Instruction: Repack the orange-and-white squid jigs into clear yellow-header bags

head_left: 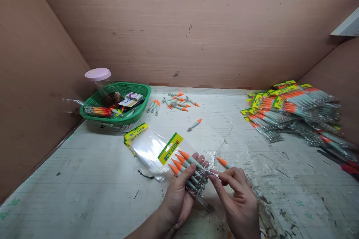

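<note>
Lure packet (183, 160) slants, header (170, 148) up-left, left hand (179, 196) gripping it, right hand (238, 194) pinching its edge.

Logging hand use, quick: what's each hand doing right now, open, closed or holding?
Left hand: closed on a clear plastic bag with yellow-and-green header, holding slender orange-tipped pale-green lures.
Right hand: closed, fingertips pinching at the bag's end opposite the header.

Your packet (183, 146) — glossy clear plastic, smooth lures (178, 165), shiny metal hooks (199, 187), green plastic basket (139, 114) at your bench's (92, 179) far left corner, matt wall (196, 44).
</note>
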Motion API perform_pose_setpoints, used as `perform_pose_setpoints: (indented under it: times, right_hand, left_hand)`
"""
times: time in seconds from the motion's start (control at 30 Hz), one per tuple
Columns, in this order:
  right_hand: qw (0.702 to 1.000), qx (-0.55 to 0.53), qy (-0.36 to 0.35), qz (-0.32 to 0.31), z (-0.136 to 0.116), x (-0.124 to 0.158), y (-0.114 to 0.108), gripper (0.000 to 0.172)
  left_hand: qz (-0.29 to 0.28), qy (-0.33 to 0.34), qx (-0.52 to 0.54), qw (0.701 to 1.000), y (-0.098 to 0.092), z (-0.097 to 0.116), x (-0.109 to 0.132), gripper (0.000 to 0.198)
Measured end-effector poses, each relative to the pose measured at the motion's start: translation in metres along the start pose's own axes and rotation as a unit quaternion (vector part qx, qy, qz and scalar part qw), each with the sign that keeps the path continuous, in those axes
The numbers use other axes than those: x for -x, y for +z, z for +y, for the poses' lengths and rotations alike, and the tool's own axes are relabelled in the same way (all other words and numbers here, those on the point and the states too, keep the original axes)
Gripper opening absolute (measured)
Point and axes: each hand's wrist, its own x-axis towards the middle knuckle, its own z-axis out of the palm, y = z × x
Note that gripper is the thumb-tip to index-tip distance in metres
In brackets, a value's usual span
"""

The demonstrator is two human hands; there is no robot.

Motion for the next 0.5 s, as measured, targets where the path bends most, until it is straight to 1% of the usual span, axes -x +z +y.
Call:
perform_pose_setpoints:
  times: [0.07,0.13,0.2,0.3,0.33,0.4,0.5]
  right_hand:
    - [1.0,-0.017,0.009,-0.007,-0.001,0.0,0.001,0.013]
    - [1.0,-0.007,-0.008,-0.011,-0.003,-0.001,0.003,0.013]
    - [0.999,0.026,-0.045,0.0,-0.008,-0.001,0.005,0.013]
    - [0.991,0.056,-0.122,0.014,-0.015,-0.002,0.001,0.009]
    - [0.988,0.057,-0.146,0.01,-0.015,-0.002,-0.003,0.007]
    - [0.983,0.054,-0.173,-0.004,-0.007,-0.002,-0.017,0.015]
    - [0.986,0.077,-0.139,-0.041,0.025,-0.004,-0.05,0.024]
  left_hand:
    - [0.0,0.005,0.0,1.0,0.0,0.0,0.0,0.025]
    - [0.001,0.01,0.0,1.0,0.0,-0.001,0.0,0.025]
    - [0.005,0.011,-0.003,1.0,0.0,-0.001,0.001,0.023]
    - [0.024,0.014,-0.022,0.999,0.001,0.0,0.002,0.021]
    - [0.035,0.015,-0.03,0.999,0.001,0.001,0.001,0.02]
    - [0.058,0.02,-0.045,0.997,0.002,0.004,0.0,0.02]
    - [0.084,0.035,-0.063,0.994,0.003,0.009,-0.002,0.022]
